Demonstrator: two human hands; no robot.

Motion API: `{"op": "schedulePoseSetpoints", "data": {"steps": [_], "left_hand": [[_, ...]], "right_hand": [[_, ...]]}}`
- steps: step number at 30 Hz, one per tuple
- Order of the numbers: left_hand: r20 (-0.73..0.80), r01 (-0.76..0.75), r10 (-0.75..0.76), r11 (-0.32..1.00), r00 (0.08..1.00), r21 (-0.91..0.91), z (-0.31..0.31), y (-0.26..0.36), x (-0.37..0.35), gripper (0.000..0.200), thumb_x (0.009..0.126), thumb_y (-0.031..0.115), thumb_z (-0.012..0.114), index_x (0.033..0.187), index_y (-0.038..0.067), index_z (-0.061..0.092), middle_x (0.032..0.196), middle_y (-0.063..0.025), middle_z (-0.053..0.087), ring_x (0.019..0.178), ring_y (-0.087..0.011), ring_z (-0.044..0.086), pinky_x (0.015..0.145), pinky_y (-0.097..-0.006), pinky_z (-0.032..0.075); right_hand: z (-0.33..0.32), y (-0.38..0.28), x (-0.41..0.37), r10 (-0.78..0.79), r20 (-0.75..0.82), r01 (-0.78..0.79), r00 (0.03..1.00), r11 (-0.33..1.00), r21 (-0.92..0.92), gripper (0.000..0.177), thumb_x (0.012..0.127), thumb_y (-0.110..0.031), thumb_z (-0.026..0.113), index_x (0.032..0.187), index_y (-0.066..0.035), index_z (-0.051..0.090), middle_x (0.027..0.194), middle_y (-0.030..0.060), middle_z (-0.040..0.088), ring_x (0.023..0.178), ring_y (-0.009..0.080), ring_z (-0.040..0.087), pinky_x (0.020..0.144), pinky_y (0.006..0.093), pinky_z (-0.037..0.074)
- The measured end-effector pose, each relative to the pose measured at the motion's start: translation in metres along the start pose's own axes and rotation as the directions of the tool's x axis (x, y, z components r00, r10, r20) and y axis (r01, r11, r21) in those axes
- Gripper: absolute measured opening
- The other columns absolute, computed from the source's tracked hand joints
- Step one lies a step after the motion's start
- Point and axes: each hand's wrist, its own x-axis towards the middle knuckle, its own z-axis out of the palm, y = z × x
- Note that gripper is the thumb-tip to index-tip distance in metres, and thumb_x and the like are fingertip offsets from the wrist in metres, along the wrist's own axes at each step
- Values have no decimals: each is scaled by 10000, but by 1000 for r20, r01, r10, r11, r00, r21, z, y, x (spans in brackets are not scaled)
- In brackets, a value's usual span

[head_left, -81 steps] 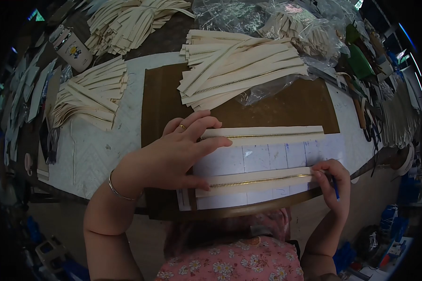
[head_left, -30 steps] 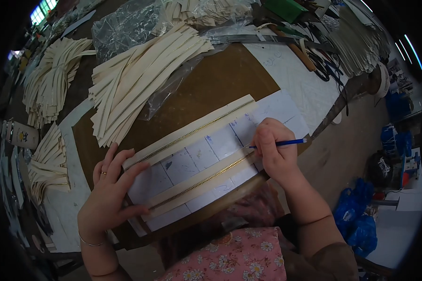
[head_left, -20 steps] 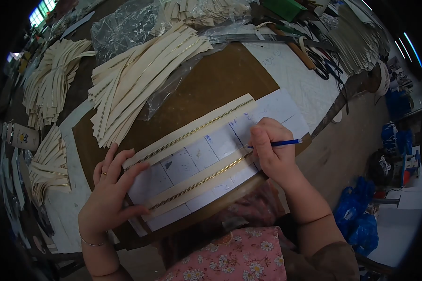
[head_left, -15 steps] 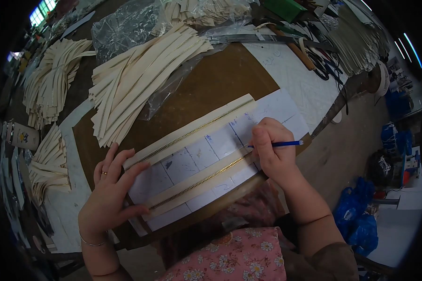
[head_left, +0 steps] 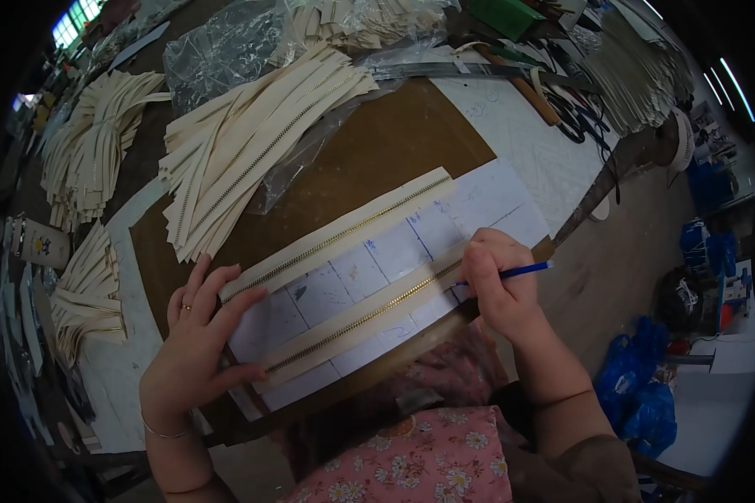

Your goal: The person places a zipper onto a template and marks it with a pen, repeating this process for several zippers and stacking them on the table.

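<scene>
My left hand (head_left: pixel 197 335) has its fingers spread, pressing on the left ends of two cream zipper tapes. The upper tape (head_left: pixel 335 239) and the lower tape (head_left: pixel 361 325) lie roughly parallel on a white sheet (head_left: pixel 403 250) marked with blue lines. A blue pen (head_left: pixel 524 270) is pinched in my right hand (head_left: pixel 502 281), which rests at the right end of the lower tape; the pen's tip is close to the tape's lower edge. The sheet lies on a brown board (head_left: pixel 394 126).
A pile of zipper tapes (head_left: pixel 252 142) lies behind the board, with more bundles (head_left: pixel 101 147) at the left. Clear plastic (head_left: pixel 218 54) is at the back. Tools with dark handles (head_left: pixel 575 113) and a green box (head_left: pixel 507 17) are back right. Blue bags (head_left: pixel 637 386) are at the lower right.
My right hand has moved right and slightly down with the pen, from between the tapes to the right end of the lower tape. My left hand has stayed in place.
</scene>
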Motion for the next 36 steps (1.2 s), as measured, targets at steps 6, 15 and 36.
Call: {"op": "schedulePoseSetpoints", "data": {"steps": [6,15,36], "left_hand": [[0,-15,15,1000,1000,21,4,-5,0,917,561,321,877,1390,132,533,1514,-156,368,1504,-434,175,1161,-522,196],[-77,-46,42,998,996,-50,-2,3,-3,570,608,234,889,1116,129,652,1520,-156,378,1501,-439,192,1148,-541,223],[-623,18,-39,999,782,-40,18,-82,24,459,765,89,801,1197,123,650,1273,-115,565,1353,-394,451,1073,-484,366]], "right_hand": [[-2,0,-2,-12,16,12,1000,999,-42,320,984,-86,582,683,23,586,603,99,478,550,210,441,531,343,344],[-13,-10,0,-98,21,99,995,922,-376,44,905,-45,649,945,-34,662,884,101,606,832,270,573,765,348,468],[128,10,147,-485,307,574,819,692,-438,350,830,-5,676,1167,-97,651,1207,108,601,1150,308,561,981,427,435]]}}
